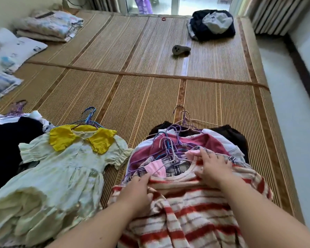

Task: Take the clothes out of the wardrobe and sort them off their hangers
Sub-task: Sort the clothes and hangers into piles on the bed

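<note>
Left hand (pixel 138 192) grip bunches striped shirt (pixel 195 213); right hand (pixel 211 169) on neckline, grip unclear.

The left hand (pixel 138 192) grips the shoulder fabric of a red-and-white striped shirt (pixel 195 215). The right hand (pixel 211 169) rests on the shirt's other shoulder by the neckline, fingers spread. Just beyond both hands lies a tangle of wire hangers (pixel 170 147) on a plaid garment (pixel 175 167) and a magenta top (pixel 211 142). Left of the grip lies a pale green dress with a yellow collar (pixel 61 172). Everything lies on a woven mat (pixel 132 86). Well beyond the hands sits a dark clothes pile (pixel 211 27).
</note>
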`<state>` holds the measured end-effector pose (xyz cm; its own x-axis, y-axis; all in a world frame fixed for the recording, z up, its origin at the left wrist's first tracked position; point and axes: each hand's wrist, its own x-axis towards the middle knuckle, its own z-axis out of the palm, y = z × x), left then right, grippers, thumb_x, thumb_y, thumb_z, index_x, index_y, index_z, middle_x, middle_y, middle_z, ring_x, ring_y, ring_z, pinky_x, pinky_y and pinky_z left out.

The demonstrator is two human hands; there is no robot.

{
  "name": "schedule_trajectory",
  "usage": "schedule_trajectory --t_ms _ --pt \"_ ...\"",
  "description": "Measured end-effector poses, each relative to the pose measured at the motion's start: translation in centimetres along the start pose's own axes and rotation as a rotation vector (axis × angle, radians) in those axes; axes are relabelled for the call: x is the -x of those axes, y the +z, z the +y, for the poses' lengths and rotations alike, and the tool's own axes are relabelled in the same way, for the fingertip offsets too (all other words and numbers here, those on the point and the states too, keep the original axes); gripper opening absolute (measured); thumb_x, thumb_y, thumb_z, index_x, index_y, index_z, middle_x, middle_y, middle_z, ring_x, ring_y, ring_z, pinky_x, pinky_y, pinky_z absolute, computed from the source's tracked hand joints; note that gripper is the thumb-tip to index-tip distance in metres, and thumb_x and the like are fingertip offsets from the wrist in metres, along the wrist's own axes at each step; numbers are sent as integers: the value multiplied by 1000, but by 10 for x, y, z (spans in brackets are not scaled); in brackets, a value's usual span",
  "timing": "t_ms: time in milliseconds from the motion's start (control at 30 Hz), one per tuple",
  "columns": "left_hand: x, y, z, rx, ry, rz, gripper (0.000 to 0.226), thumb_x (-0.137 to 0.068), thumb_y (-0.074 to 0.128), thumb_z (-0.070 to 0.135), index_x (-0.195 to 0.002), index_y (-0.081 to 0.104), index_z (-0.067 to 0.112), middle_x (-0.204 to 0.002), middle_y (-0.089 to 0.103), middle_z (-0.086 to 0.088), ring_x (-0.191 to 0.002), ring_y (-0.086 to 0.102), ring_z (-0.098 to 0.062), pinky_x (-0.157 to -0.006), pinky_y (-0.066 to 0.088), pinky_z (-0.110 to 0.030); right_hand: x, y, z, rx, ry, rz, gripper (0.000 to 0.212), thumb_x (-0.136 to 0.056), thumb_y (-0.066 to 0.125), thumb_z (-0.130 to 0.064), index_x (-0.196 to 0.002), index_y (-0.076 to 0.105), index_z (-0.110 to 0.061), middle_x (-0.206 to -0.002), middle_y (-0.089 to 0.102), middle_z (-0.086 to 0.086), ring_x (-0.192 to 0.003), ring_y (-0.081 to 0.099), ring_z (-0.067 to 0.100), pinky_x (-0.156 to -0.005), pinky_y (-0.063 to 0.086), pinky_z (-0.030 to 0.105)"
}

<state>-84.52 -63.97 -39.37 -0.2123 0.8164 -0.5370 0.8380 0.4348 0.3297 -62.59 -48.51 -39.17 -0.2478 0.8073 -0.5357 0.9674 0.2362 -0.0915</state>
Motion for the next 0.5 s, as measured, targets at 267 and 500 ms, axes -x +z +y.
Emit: schedule_trajectory --t_ms 267,500 --pt "24 -43 7 285 189 213 11 -87 56 23 -94 64 22 -91 61 3 -92 56 -17 -83 42 -31 38 -32 12 -41 5 54 69 -81 55 -62 -140 25 -45 -133 37 6 -129 29 29 -105 29 49" --pt "82 -138 31 388 408 207 14 -81 63 21 -83 63 35 -88 56 12 -87 53 -4 -81 42 -25 136 -125 19 -416 -145 186 24 -94 48 -40 -82 58 -22 -79 62 -3 -78 57 17 -71 45 33"
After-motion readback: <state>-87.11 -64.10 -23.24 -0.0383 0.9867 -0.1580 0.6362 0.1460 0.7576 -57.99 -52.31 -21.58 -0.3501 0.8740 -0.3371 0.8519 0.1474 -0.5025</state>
